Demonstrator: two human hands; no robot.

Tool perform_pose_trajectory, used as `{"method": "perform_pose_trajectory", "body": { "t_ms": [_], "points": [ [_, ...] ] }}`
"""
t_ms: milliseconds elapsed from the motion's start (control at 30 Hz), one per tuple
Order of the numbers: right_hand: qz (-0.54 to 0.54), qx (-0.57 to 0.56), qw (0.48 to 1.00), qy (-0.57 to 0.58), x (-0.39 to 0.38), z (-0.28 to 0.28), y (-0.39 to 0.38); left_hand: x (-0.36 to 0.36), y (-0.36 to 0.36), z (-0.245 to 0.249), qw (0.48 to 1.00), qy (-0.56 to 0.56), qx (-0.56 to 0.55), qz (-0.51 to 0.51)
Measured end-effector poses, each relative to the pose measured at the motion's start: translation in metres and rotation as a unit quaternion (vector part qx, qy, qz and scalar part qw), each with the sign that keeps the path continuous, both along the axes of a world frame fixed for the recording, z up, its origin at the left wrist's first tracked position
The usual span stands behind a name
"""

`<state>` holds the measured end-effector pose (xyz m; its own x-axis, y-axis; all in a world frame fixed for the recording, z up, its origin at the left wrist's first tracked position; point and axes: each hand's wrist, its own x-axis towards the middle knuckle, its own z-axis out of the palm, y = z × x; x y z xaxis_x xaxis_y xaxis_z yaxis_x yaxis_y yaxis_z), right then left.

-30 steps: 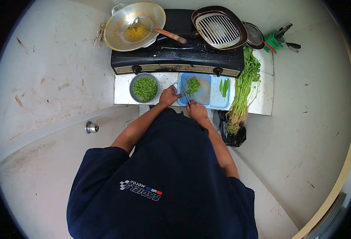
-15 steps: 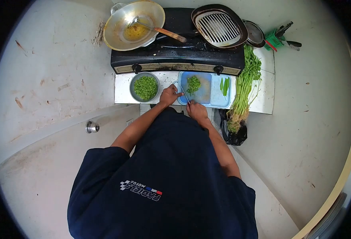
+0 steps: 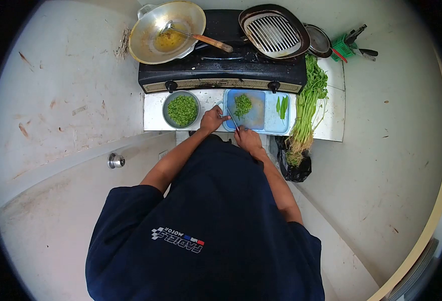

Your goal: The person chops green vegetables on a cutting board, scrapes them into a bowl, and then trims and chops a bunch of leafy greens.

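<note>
My right hand (image 3: 249, 140) is closed around the handle of a knife (image 3: 232, 116), whose thin blade slants up and left over a blue cutting board (image 3: 253, 122). At the board's left edge is my left hand (image 3: 212, 120), its thumb spread from the fingers and lying close to the blade. The fingertips are beside the board's light blue loop handle; whether they touch it is hard to see. A small heap of chopped greens (image 3: 242, 104) lies on the board. Several green leaf pieces (image 3: 282, 107) sit in its paler right section.
Left of the board stands a grey bowl (image 3: 165, 116) of chopped greens. Long leafy stalks (image 3: 306, 110) with roots lie at right, above a black plastic bag (image 3: 301, 172). Behind is a stove (image 3: 221, 70) with a wok (image 3: 143, 37), a ladle (image 3: 206, 40) and a grill pan (image 3: 276, 32).
The whole view has shifted very slightly. Both hands, the knife and the greens keep the same places relative to the board.
</note>
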<state>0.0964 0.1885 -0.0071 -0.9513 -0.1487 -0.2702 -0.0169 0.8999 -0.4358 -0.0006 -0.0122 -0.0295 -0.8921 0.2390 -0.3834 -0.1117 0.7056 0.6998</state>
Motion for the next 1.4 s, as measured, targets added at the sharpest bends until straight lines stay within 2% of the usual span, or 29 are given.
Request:
{"method": "perform_pose_trajectory", "body": {
  "t_ms": [433,867,1267,1400],
  "points": [
    [0.012,0.025,1.000,-0.008,-0.0016,-0.0016,-0.0043,0.0047,-0.0032,0.0010,0.998,0.012,0.065,0.019],
    [0.009,0.009,1.000,0.014,-0.0001,0.0011,0.0002,0.0050,-0.0007,0.0048,0.999,-0.006,0.046,0.024],
    [0.010,0.026,0.999,-0.037,-0.0046,0.0026,-0.0054,0.0053,-0.0002,0.0081,0.999,0.003,0.035,0.011],
    [0.010,0.031,0.999,-0.019,-0.0035,-0.0014,-0.0048,0.0048,-0.0009,0.0059,0.999,0.000,0.036,0.012]
  ]
}}
